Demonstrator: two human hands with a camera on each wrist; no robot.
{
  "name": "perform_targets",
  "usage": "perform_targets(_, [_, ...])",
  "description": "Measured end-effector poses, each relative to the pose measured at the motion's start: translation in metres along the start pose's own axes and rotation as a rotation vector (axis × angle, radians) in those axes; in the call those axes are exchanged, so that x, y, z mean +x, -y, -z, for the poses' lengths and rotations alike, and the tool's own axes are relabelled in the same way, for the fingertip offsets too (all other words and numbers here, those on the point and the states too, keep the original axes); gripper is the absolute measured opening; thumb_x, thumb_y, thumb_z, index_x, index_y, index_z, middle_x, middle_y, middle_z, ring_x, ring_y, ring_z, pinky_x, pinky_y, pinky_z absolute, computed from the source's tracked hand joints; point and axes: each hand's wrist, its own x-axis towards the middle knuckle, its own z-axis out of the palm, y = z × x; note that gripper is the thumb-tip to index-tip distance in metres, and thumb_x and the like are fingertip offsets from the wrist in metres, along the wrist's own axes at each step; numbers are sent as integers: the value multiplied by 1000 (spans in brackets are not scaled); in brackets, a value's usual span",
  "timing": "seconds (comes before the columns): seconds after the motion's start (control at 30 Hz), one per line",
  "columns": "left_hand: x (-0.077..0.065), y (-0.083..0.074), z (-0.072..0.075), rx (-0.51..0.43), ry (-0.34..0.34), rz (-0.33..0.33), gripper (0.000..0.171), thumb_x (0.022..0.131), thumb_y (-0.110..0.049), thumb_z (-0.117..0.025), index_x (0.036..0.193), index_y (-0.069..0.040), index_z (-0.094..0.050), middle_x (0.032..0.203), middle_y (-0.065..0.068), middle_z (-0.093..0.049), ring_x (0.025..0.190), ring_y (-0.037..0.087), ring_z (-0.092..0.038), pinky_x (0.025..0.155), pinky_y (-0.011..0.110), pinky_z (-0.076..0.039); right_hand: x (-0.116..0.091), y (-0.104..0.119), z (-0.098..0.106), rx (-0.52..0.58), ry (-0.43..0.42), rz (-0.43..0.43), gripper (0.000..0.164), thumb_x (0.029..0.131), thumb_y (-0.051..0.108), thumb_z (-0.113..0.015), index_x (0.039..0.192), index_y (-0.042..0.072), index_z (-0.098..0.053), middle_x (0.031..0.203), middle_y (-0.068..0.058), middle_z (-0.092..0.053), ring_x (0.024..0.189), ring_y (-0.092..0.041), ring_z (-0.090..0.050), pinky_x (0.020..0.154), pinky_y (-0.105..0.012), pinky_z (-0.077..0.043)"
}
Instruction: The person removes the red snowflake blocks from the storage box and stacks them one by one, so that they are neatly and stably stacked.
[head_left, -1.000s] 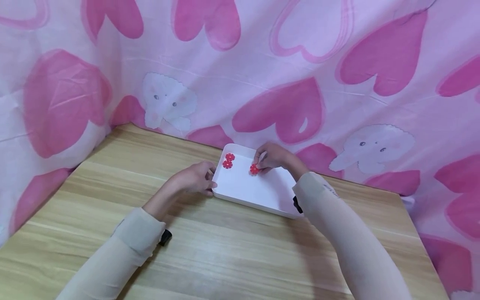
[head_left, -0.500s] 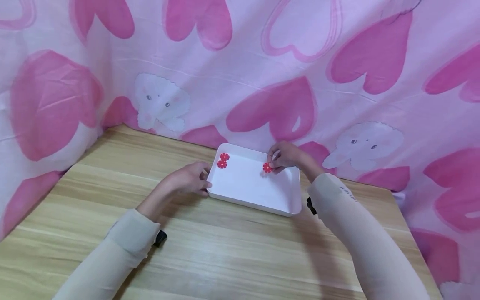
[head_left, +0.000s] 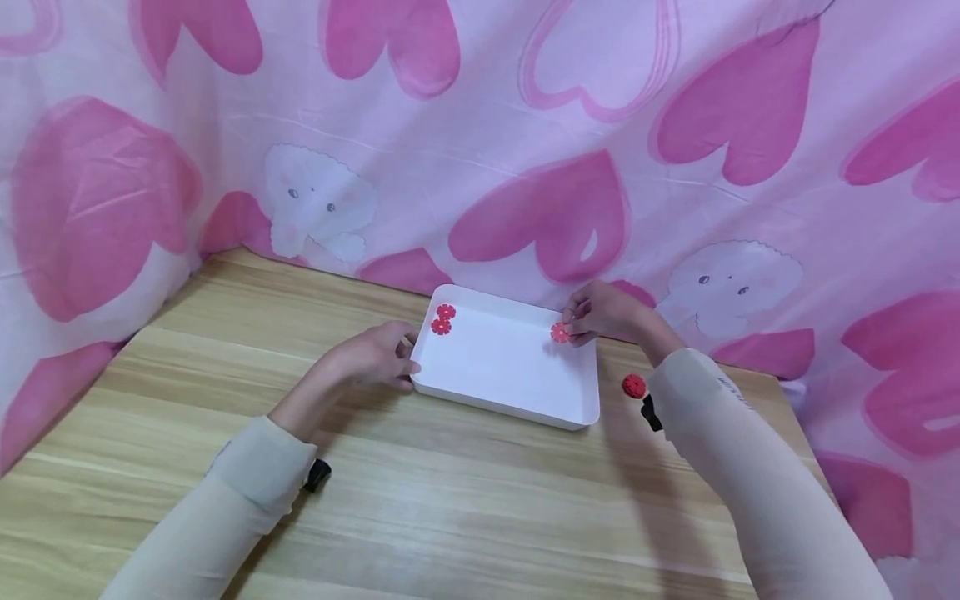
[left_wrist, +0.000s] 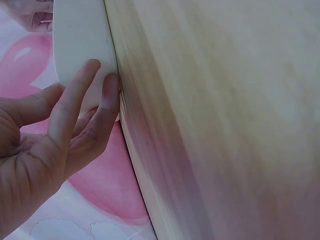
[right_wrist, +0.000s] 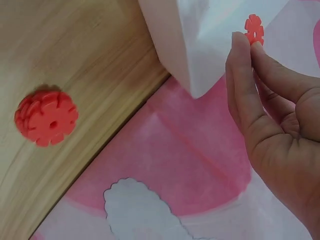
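Note:
A shallow white tray point(head_left: 506, 367) lies on the table. My left hand point(head_left: 375, 358) holds its left front corner; in the left wrist view, thumb and fingers point(left_wrist: 92, 117) bend about the tray's outer wall point(left_wrist: 82, 35). Between thumb and fingertips, my right hand point(head_left: 611, 312) pinches a red notched interlocking disc point(head_left: 560, 332) above the tray's right back part. In the right wrist view that disc point(right_wrist: 254, 30) is held upright by its edge. Two red discs point(head_left: 443, 319) lie touching, one behind the other, in the tray's left back corner.
A small stack of red notched discs point(head_left: 633, 386) stands on the wooden table point(head_left: 420, 500), right of the tray and near my right sleeve. It shows larger in the right wrist view point(right_wrist: 50, 117). Behind the table hangs a pink heart-print curtain point(head_left: 405, 167).
My right hand has carried the red disc rightward over the tray. The stack of discs beside the right sleeve has come into sight. My left hand stays at the tray's corner.

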Motion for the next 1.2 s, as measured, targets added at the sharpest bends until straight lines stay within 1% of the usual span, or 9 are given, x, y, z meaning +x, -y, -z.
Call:
perform_targets(0.2, [0, 1, 1, 9, 4, -6, 51, 106, -3, -65, 152, 8, -45, 134, 27, -59, 105, 26, -69, 90, 33, -69, -8, -12, 11, -56, -20, 21, 17, 100, 4, -74, 114, -4, -67, 108, -16, -69, 87, -19, -76, 93, -42, -69])
perform_targets(0.43, [-1, 3, 1, -27, 7, -48, 47, 105, 3, -62, 148, 13, -45, 124, 29, -61, 100, 27, -71, 87, 34, -70, -15, -31, 24, -98, -23, 76, 18, 98, -1, -74, 112, -12, -68, 105, -21, -70, 83, -20, -76, 86, -41, -71])
perform_targets(0.6, [-1, 3, 1, -25, 9, -52, 47, 105, 3, -63, 147, 13, -45, 123, 29, -61, 99, 27, -72, 86, 34, -70, -21, -46, 30, -139, -19, 37, 17, 98, 0, -75, 110, -10, -69, 103, -18, -70, 85, -19, -72, 87, -42, -70])
perform_targets(0.7, [-1, 4, 1, -33, 11, -57, 48, 104, 4, -63, 147, 13, -45, 124, 29, -61, 100, 27, -72, 86, 34, -70, -25, -54, 33, -150, 5, 0, 14, 99, -1, -74, 108, -9, -67, 101, -17, -71, 84, -19, -71, 86, -43, -71])
perform_targets(0.77, [0, 4, 1, -35, 11, -58, 48, 104, 4, -63, 147, 13, -45, 125, 29, -61, 100, 27, -71, 86, 34, -70, -28, -60, 35, -165, 25, -19, 12, 99, -2, -73, 107, -9, -67, 98, -17, -71, 82, -18, -70, 84, -42, -71])
perform_targets(0.83, [0, 4, 1, -30, 10, -59, 47, 104, 4, -63, 147, 13, -45, 125, 29, -61, 100, 26, -71, 86, 34, -70, -30, -65, 37, -186, 37, -36, 11, 99, -2, -73, 105, -8, -66, 95, -15, -71, 80, -16, -69, 80, -38, -71])
perform_targets(1.0, [-1, 4, 2, -17, 7, -59, 47, 105, 3, -62, 148, 13, -45, 125, 29, -61, 100, 26, -71, 86, 33, -70, -34, -82, 40, -181, 60, -51, 7, 97, -5, -72, 99, -8, -67, 91, -13, -69, 77, -13, -71, 77, -37, -71])
perform_targets(1.07, [-1, 3, 2, -15, 8, -58, 48, 105, 3, -63, 148, 13, -45, 125, 29, -61, 100, 26, -71, 86, 33, -70, -35, -87, 39, -154, 88, -67, 6, 97, -7, -71, 99, -9, -66, 92, -14, -67, 78, -14, -71, 79, -39, -71])
perform_targets(1.2, [-2, 2, 1, -8, 9, -54, 48, 105, 2, -63, 148, 12, -45, 125, 29, -61, 100, 26, -72, 86, 34, -70, -38, -93, 36, -136, 142, -108, 2, 100, -7, -66, 102, -8, -65, 96, -14, -63, 83, -16, -68, 83, -38, -71])
